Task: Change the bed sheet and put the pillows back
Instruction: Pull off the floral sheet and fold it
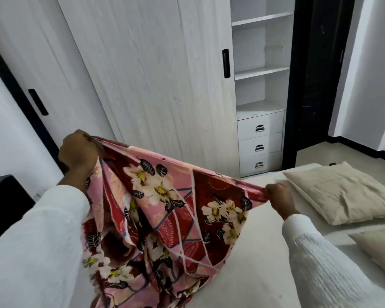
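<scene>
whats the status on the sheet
Both hands, left and right, grip the sheet edge, held up over the mattress. Not spread yet. Two pillows lie on the mattress, in the way.

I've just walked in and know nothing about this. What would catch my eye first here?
The red and pink floral sheet, stretched in the air between the left hand and the right hand, each gripping its top edge. Under it lies the bare white mattress, with two beige pillows at the right. Behind stands a pale wardrobe with open shelves and three drawers.
</scene>
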Motion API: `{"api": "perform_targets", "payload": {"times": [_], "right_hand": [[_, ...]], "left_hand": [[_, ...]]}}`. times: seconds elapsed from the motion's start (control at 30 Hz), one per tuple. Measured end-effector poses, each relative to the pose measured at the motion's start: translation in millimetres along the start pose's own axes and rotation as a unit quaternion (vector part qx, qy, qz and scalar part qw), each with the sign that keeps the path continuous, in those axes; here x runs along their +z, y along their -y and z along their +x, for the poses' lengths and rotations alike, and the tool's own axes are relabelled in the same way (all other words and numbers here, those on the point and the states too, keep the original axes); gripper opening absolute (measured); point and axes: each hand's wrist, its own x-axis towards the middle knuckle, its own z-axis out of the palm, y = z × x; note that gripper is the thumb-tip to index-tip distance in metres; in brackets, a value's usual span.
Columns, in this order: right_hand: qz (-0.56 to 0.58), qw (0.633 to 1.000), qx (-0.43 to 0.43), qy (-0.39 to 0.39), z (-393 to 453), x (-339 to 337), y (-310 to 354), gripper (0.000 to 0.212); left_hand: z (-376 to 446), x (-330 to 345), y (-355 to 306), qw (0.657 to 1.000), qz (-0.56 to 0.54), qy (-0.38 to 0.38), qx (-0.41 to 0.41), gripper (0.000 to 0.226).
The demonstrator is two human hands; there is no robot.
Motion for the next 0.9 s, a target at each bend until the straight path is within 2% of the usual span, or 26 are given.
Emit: {"api": "perform_targets", "payload": {"times": [0.13,0.23,0.27,0.3,0.33,0.37,0.43,0.47,0.5,0.57,0.6,0.63,0.73,0.8,0.9], "right_hand": [[-0.018,0.996,0.086,0.025,-18,22,-2,0.013],[0.002,0.990,0.138,0.007,-22,31,3,0.013],[0.004,0.986,0.165,0.004,-22,32,4,0.016],[0.007,0.981,0.195,0.005,-21,32,4,0.018],[0.011,0.974,0.228,0.005,-21,29,4,0.019],[0.018,0.968,0.251,0.007,-18,28,4,0.019],[0.036,0.964,0.263,0.012,-7,20,7,0.018],[0.048,0.966,0.253,0.008,2,14,13,0.018],[0.064,0.969,0.238,-0.003,12,9,20,0.018],[0.112,0.972,0.204,-0.032,32,-3,44,0.022],[0.134,0.973,0.180,-0.045,40,-9,58,0.028],[0.154,0.974,0.154,-0.056,49,-15,73,0.036],[0.181,0.978,0.055,-0.088,65,-32,121,0.046],[0.196,0.974,-0.028,-0.114,68,-42,154,0.033],[0.242,0.955,-0.137,-0.103,56,-53,195,0.014]], "left_hand": [[-2,2,-13,0.999,-0.025,-0.009,0.029,0.031],[-1,5,-18,0.997,-0.058,-0.016,0.047,0.029],[1,4,-20,0.994,-0.099,0.005,0.052,0.027],[2,2,-23,0.982,-0.169,0.059,0.053,0.025],[0,-5,-29,0.954,-0.256,0.151,0.048,0.026],[-6,-15,-35,0.903,-0.333,0.269,0.043,0.031],[-23,-34,-45,0.796,-0.366,0.471,0.101,0.025],[-33,-41,-50,0.754,-0.341,0.538,0.158,0.012],[-46,-48,-56,0.710,-0.311,0.596,0.212,0.009],[-68,-50,-67,0.641,-0.285,0.658,0.274,0.022],[-76,-50,-73,0.634,-0.296,0.655,0.286,0.028],[-80,-48,-77,0.642,-0.323,0.634,0.287,0.033],[-76,-41,-78,0.687,-0.445,0.543,0.186,0.039],[-69,-36,-72,0.691,-0.520,0.492,0.106,0.031],[-71,-36,-69,0.661,-0.601,0.448,0.034,0.023]]}}
